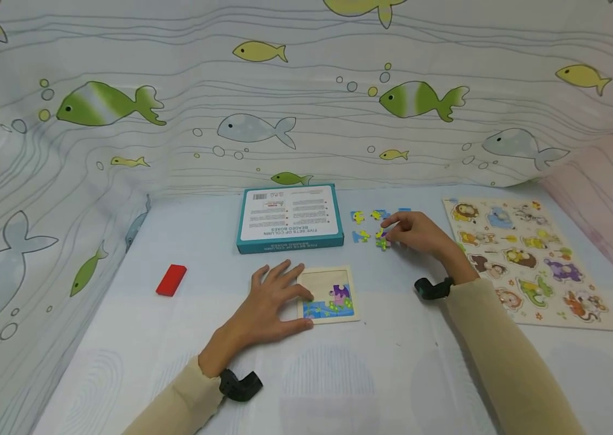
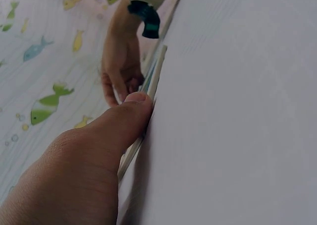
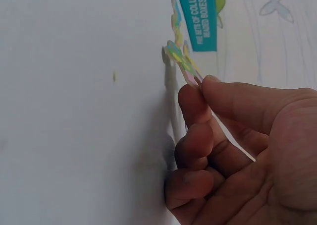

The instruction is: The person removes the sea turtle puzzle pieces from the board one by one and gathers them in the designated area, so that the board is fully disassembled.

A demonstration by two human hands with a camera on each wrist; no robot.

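Note:
A small wooden jigsaw tray (image 1: 330, 321) lies on the table, with blue, green and purple pieces fitted along its bottom and right side. My left hand (image 1: 270, 305) holds the tray at its left side, thumb at the lower left corner and fingers spread over the upper left. The left wrist view shows that thumb (image 2: 126, 118) against the tray's edge. Beyond the tray, my right hand (image 1: 417, 232) pinches a green and purple jigsaw piece (image 3: 183, 61) between thumb and index finger, its other fingers curled. Several loose jigsaw pieces (image 1: 360, 235) lie beside it.
A teal and white box (image 1: 291, 217) lies flat behind the tray. At the right is a large wooden animal puzzle board (image 1: 520, 257). A red block (image 1: 171, 280) sits at the left. Fish-patterned cloth (image 1: 306, 90) rises behind the table.

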